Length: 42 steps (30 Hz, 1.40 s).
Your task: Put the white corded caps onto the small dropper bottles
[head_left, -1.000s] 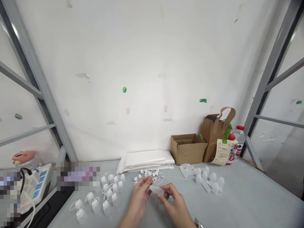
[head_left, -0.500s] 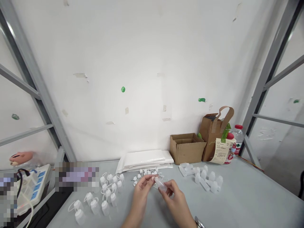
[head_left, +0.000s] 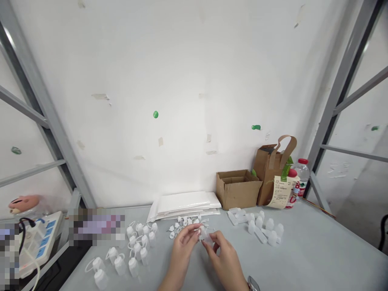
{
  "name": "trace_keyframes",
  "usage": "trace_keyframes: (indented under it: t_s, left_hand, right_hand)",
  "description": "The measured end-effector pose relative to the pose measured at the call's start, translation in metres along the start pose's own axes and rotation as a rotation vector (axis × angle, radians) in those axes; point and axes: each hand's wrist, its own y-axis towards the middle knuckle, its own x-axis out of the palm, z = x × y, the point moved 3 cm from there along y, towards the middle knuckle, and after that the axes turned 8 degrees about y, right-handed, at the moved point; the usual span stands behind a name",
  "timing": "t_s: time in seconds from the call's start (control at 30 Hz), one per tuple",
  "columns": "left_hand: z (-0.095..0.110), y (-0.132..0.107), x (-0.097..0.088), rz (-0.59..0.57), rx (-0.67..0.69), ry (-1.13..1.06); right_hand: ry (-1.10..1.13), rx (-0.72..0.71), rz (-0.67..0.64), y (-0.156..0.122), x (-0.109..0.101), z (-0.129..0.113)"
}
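My right hand (head_left: 222, 252) grips a small translucent plastic bottle (head_left: 206, 236) by its lower part, tilted above the table. At the bottle's upper end, my left hand (head_left: 185, 242) pinches a small white cap (head_left: 200, 231), mostly covered by the fingers. Just behind the hands lies a pile of white caps with straps (head_left: 184, 221). To the left, several capped bottles (head_left: 133, 266) stand upright with looped straps. On the right is a group of uncapped translucent bottles (head_left: 269, 224), some upright and some lying down.
White padded envelopes (head_left: 184, 204) are stacked against the wall. Beside them are an open cardboard box (head_left: 239, 194), a brown paper bag (head_left: 265, 173) and a red-capped water bottle (head_left: 302, 173). A power strip (head_left: 45, 238) sits at far left, near a metal frame post (head_left: 57, 133).
The bottle between my hands has turned more upright, and its top is now closer to the left fingers. Both hands stay in nearly the same place. The camera view has shifted slightly.
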Motion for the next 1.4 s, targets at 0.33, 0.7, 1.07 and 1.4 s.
trace_keyframes:
  t_s: [0.33,0.7,1.07,1.4]
  left_hand:
    - [-0.003,0.004,0.001,0.011,-0.007,-0.114]
    - [-0.01,-0.002,0.006,-0.103,-0.195,-0.252]
    - [-0.001,-0.007,0.009,-0.112,-0.166,-0.31]
    - [-0.005,-0.011,0.009,-0.122,-0.226,-0.45]
  right_hand:
    - [-0.093,-0.007,-0.054,-0.001,0.002,0.001]
    - [-0.063,-0.101,-0.091,-0.005,0.005,-0.002]
    - [-0.438,-0.678,0.101,-0.006,0.0,-0.025]
    - [-0.514,-0.762,0.184,-0.006,0.001,-0.033]
